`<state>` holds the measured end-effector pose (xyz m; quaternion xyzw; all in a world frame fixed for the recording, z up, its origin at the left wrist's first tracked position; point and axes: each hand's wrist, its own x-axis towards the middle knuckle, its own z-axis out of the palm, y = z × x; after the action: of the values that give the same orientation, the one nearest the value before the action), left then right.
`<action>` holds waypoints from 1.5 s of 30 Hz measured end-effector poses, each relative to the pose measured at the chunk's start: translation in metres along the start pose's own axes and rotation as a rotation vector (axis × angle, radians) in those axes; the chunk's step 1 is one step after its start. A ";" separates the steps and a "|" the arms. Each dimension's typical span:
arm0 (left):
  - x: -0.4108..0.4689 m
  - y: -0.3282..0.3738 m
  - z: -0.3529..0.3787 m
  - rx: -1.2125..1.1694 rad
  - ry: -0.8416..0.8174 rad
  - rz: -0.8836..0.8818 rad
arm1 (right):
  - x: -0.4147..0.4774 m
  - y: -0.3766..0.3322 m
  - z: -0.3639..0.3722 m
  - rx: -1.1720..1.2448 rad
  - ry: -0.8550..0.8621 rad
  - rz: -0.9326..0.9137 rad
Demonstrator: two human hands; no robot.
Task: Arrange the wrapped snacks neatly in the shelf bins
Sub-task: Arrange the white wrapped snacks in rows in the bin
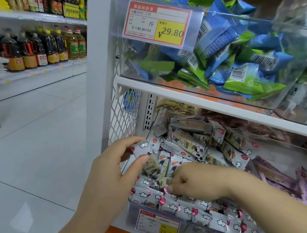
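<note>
The left hand [119,163] rises on its forearm from the bottom edge, palm turned right, with fingers and thumb curled round a wrapped snack [144,148]. The right hand [194,182] reaches in from the right, knuckles up and fingers curled downward. Whether they pinch anything is unclear.

The left hand [115,165] and right hand [198,180] are bare, both forearms uncovered to the frame's edge.

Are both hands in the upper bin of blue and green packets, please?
No, the left hand and right hand are both in the lower bin of grey snacks.
</note>
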<state>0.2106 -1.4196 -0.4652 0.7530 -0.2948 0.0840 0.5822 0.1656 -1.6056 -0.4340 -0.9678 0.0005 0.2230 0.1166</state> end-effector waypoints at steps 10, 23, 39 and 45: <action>0.001 -0.001 -0.005 0.012 0.016 0.036 | 0.011 0.009 -0.008 -0.144 0.055 0.133; 0.002 0.001 -0.005 0.025 0.002 0.066 | 0.010 0.019 -0.005 -0.072 0.050 0.150; 0.001 0.005 0.001 -0.002 -0.055 0.060 | -0.014 0.023 0.008 0.218 0.624 0.058; 0.000 0.006 0.002 0.042 -0.082 0.049 | -0.061 0.034 0.019 0.123 0.917 0.008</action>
<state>0.2065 -1.4224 -0.4609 0.7604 -0.3348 0.0734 0.5517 0.1007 -1.6379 -0.4319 -0.9578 0.0690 -0.2282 0.1606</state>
